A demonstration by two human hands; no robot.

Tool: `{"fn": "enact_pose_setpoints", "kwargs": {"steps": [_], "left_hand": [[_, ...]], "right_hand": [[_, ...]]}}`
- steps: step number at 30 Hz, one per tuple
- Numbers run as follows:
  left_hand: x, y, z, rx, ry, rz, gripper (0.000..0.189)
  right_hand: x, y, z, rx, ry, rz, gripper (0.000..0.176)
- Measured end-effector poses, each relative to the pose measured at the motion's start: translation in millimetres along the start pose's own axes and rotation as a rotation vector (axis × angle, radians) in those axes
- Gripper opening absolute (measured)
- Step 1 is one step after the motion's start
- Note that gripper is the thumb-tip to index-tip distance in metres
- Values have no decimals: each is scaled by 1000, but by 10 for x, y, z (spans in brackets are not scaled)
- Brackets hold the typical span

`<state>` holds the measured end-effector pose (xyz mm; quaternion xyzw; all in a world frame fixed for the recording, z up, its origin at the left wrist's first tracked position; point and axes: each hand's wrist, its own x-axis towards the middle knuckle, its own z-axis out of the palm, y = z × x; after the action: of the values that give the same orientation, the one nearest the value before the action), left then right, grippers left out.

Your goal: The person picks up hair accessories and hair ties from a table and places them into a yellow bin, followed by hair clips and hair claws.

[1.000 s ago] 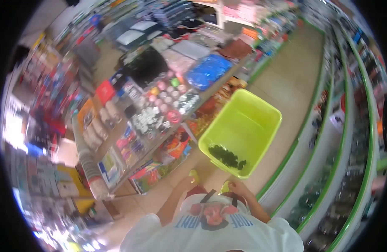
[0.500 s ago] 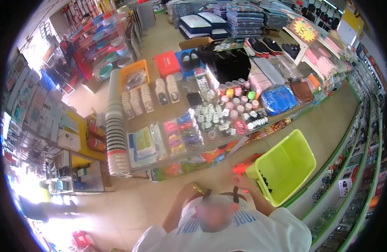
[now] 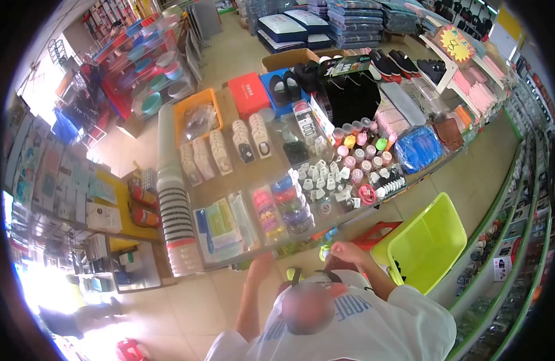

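Note:
My left hand (image 3: 262, 263) is at the near edge of the display table (image 3: 220, 191), close to flat packets (image 3: 220, 224) under clear plastic. Its fingers do not show clearly, and contact with the edge cannot be made out. My right hand (image 3: 348, 253) is in front of the table, fingers curled closed; anything inside them is hidden. Just right of it stands a lime-green plastic bin (image 3: 437, 243), tilted in view, with small black pieces inside near its left wall. A red plastic stool or frame (image 3: 374, 236) shows between the bin and the table.
On the table are coiled hair ties (image 3: 265, 210), small white items (image 3: 319, 177), little bottles (image 3: 362, 153), an orange basket (image 3: 212, 99), black shoes (image 3: 283, 89) and a blue package (image 3: 419, 149). Stacked cups (image 3: 176, 222) line the left edge. Green-edged shelves (image 3: 500, 240) run along the right.
My left hand has moved left and slightly up to the table edge. My right hand has risen slightly. The view has shifted, and the table appears nearer and lower.

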<state>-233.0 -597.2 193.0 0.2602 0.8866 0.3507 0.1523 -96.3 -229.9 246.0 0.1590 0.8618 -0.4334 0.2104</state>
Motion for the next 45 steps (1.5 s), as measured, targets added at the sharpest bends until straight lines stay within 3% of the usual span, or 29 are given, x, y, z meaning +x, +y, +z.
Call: {"fn": "enact_pose_setpoints", "kwargs": {"steps": [5,10,13,18,20,23,26,27,33,45], "left_hand": [[307,379,154,-151,-65,-49,19],[700,826,236,-131,-33,-48,22],[957,1102,215,-223,-13,-333,21],[1087,1252,89,-182,28,-489,25],[1046,1314,80,-209,83,-598,24],[960,1422,99,-192,104,-715,22],[795,1393,274,-174,215,-559,19],[769,1455,300,-220,222,-600,19],[727,1583,335,-228,199,-663,19],[968,1502,286,-205,170,-730,18]], "right_hand": [[691,-108,-498,205,167,-266,22],[1487,-338,-1208,115,188,-324,18],[1984,-424,-1547,167,172,-377,18],[3073,-688,-1982,172,195,-422,17],[3543,-918,-2118,143,291,-314,23],[4377,-1136,-2300,-47,309,-132,45],[4795,-1506,-2523,-116,344,14,73],[4952,-1529,-2542,-115,388,4,84],[5314,-1755,-2700,-210,753,-105,77],[5354,-1688,-2756,-143,857,-154,81]]}}
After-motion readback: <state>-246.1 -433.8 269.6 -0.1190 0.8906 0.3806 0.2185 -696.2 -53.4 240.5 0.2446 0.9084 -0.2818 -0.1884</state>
